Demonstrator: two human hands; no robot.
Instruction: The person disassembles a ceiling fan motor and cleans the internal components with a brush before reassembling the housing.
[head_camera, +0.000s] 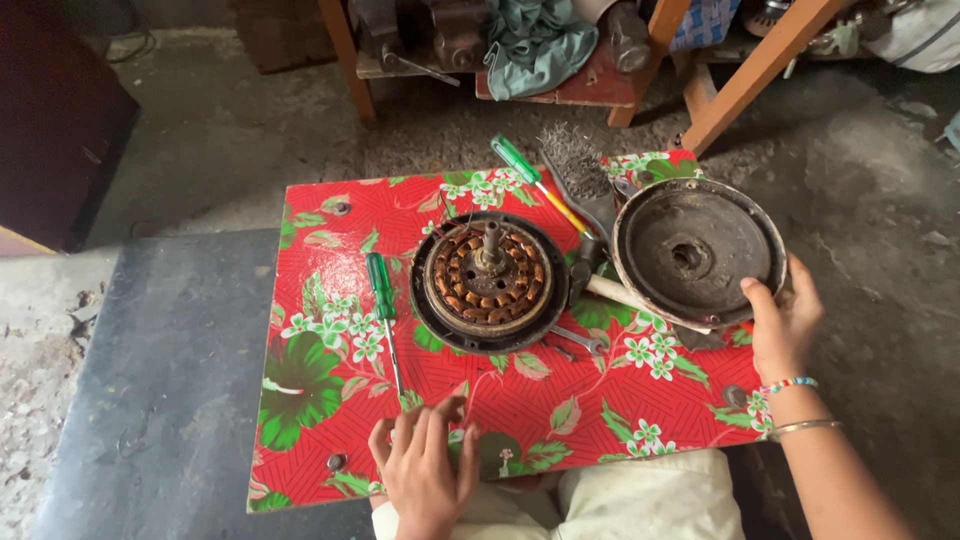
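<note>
Red floral board (600, 400) underneath, laid on a dark table (170, 380). Right hand (782, 325) closed on rim of round metal motor cover (697, 250), tilted at board's right edge. Left hand (425, 465) flat, fingers spread, gripping nothing, at near edge. Copper-wound stator (488, 280) at centre; green screwdriver (382, 300) just left, another green-handled screwdriver (530, 178) behind.

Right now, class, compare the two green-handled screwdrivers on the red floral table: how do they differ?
The left screwdriver lies nearly straight, clear of other tools, beside the motor stator. The upper screwdriver lies slanted, its shaft yellow, its tip running under a dark tool. The left screwdriver has a darker green handle; the upper screwdriver's is brighter. Neither is touched by a hand.
</note>
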